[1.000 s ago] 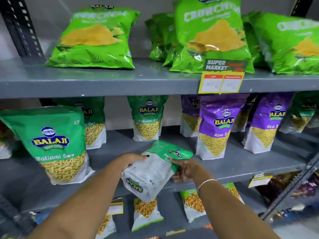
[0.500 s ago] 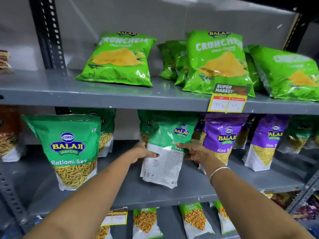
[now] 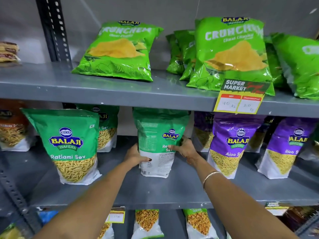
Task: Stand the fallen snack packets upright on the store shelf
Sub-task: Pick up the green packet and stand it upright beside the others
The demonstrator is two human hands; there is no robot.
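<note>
A green and white Ratlami Sev packet (image 3: 158, 144) stands upright on the middle shelf (image 3: 172, 192), its printed back side turned towards me. My left hand (image 3: 133, 156) grips its lower left edge. My right hand (image 3: 185, 150) holds its right side, with the thumb across the front. The packet's base rests on the shelf surface. Another Ratlami Sev packet (image 3: 69, 145) stands upright to the left. Purple Aloo Sev packets (image 3: 231, 144) stand upright to the right.
Bright green Crunchem chip bags (image 3: 119, 52) lie back on the upper shelf (image 3: 103, 90), beside a yellow price tag (image 3: 240, 99). More sev packets (image 3: 146, 223) stand on the shelf below. A slotted steel upright (image 3: 53, 30) rises at the left.
Both hands lifted the packet from lying tilted on the shelf edge, turned it upright and set it further back on the middle shelf. The camera view rose.
</note>
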